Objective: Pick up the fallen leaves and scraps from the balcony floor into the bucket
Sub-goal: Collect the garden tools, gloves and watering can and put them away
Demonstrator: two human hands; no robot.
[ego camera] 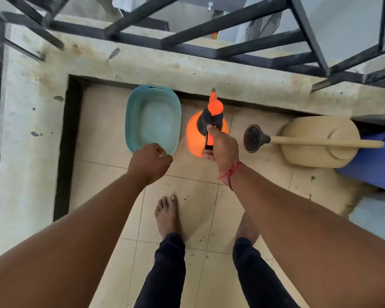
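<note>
Orange sprayer (192, 130) is clamped by its handle in the right hand (223, 150), probably to clear it aside; the left hand (150, 163) curls its fingers, contents unseen, at the near rim of the teal basket (131, 121), leaf scraps (313, 178) lying right of both.

Looks like a small balcony of a home, open to the outside: floored with pale square tiles (102, 130), edged by a stained concrete ledge (187, 70) and fenced with a black metal railing (198, 50) through which neighbouring walls show. Holds household plant-care gear along the ledge: a teal plastic basket (129, 121), an orange pressure sprayer (193, 134), a beige watering can (316, 130) with a dark rose on its long spout, and a blue plastic tub (369, 170) at the right edge. Speaks of home, too, in the bare feet (168, 216) on the tiles.
</note>
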